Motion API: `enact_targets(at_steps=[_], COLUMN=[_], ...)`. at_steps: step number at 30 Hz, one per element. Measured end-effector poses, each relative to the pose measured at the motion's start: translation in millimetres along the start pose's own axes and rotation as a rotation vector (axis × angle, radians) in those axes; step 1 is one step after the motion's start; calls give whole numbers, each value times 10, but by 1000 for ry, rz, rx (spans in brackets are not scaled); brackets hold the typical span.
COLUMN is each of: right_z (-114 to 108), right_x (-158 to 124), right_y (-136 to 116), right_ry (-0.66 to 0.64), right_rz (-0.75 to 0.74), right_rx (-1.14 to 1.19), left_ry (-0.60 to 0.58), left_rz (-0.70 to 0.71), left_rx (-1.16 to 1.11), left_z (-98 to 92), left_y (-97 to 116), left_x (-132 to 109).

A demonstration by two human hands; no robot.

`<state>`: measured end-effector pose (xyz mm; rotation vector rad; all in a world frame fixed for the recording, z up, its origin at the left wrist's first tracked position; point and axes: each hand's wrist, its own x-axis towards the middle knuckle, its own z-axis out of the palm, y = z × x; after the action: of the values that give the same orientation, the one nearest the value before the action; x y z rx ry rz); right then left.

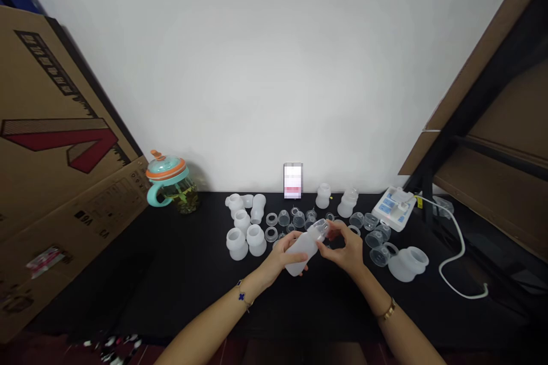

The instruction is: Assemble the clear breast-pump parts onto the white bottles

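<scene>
My left hand (281, 258) is wrapped round the body of a frosted white baby bottle (305, 244), which leans up and to the right. A clear cap (319, 229) sits over the bottle's top end. Thumb and fingers of my right hand (347, 250) grip this cap and the collar below it from the right side. What lies under the cap is too small to make out. Just behind my hands are several clear caps (298, 219), collar rings (271, 234) and small teat parts, some hidden by my fingers.
Several open white bottles (256, 240) stand left of my hands. Two bottles, one a capped bottle (348, 203), stand behind. A phone (293, 181) leans on the wall. Far left is a glass jug (184, 194); right are a large bottle (407, 264), a power strip (394, 208) and its white cable (461, 239).
</scene>
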<state>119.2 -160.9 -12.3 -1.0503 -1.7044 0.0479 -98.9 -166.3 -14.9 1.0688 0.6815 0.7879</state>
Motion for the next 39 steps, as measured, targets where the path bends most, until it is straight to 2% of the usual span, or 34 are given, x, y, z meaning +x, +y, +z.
enact_targets(at_steps=[6,13,19,25,32,39], right_z=[-9,38,74,50,9,-6], right_x=[-9,21,5,-9,18,42], right_y=[11,54,93,88,70,44], right_ry=[-9,-69,-166,-297,-262,-211], right_rz=[-4,17,88,133,69,-37], right_rx=[-21,66,123,35,-143,-183], left_ry=[8,53,-32,-73,-130,-136], left_rz=[1,-26,-2,-77,-129,-159], left_rx=[17,-57,-171,-234,-283,-286], left_z=[-5,-37,-69,-85,-114,-111], left_y=[-4,-13,-74,-108,-132,-146], left_x=[6,52,81,82,92,94])
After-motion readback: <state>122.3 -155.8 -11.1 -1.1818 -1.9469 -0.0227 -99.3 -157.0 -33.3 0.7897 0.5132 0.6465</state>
